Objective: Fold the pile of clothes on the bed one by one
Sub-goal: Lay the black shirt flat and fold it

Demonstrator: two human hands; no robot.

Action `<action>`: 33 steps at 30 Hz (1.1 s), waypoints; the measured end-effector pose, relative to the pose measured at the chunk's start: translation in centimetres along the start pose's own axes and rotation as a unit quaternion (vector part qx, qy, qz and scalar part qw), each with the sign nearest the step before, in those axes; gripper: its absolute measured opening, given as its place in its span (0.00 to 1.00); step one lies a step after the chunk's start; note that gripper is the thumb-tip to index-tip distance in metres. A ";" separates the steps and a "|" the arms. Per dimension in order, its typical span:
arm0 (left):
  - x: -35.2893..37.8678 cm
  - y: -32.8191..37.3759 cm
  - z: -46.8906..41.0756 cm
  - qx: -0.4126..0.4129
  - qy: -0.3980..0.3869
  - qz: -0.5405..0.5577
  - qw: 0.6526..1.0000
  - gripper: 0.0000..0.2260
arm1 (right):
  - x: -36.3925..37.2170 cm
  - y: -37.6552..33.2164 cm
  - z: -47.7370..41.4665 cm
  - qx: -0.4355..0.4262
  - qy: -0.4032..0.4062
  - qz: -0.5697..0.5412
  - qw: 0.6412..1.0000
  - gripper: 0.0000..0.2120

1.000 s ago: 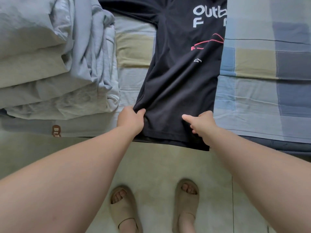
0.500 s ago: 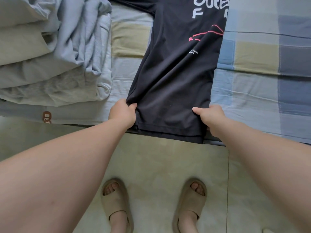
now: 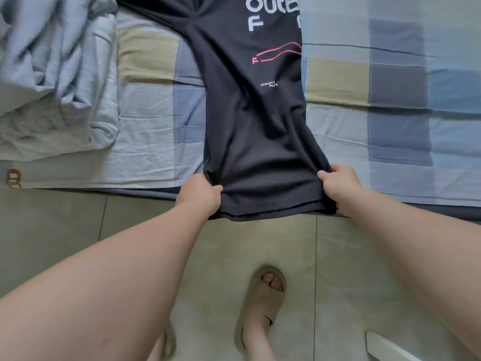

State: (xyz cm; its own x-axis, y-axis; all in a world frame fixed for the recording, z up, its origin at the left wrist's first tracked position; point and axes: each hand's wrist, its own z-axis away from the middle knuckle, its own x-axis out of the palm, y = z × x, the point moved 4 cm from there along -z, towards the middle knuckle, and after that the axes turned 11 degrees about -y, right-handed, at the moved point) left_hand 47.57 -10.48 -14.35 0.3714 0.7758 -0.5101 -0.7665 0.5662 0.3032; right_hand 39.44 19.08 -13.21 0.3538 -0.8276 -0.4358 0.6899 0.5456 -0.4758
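Note:
A black T-shirt with white and pink print lies lengthwise on the checked bed sheet, folded narrow, its hem hanging over the bed's front edge. My left hand grips the hem's left corner. My right hand grips the right corner, thumb on top of the cloth. A pile of pale blue and grey clothes lies at the far left of the bed.
The bed's front edge runs across the middle of the view. Below it is a tiled floor with my foot in a beige sandal. A white object shows at the bottom right.
My view has shifted right, so the pile sits further left. My feet have moved. Both hands still hold the hem corners, which lie slightly closer together.

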 end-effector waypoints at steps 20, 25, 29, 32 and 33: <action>-8.3 8.0 0.7 -0.003 0.032 -0.265 0.964 0.14 | -3.2 -9.8 -1.1 -0.064 -0.048 0.234 0.969 0.27; -11.2 14.0 -3.8 0.193 0.078 -0.337 0.918 0.19 | -1.1 -16.6 -3.6 -0.155 -0.060 0.329 0.930 0.30; -12.7 17.1 -10.0 0.287 0.070 -0.395 0.870 0.27 | 2.4 -20.9 -6.9 -0.232 -0.027 0.446 0.864 0.31; -14.4 18.3 -15.0 0.299 0.026 -0.410 0.861 0.29 | 5.6 -22.4 -9.6 -0.283 -0.032 0.491 0.823 0.33; -15.0 18.3 -16.3 0.303 0.016 -0.422 0.855 0.29 | 6.5 -22.1 -10.5 -0.281 -0.050 0.510 0.812 0.33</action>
State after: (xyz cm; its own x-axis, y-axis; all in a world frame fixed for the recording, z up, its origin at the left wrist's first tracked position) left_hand 19.41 -16.32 -14.25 0.6360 0.0178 -0.7715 0.1820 0.9681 0.1723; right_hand 19.84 3.01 -13.51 0.6292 0.1007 -0.7707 -0.3800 0.9048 -0.1920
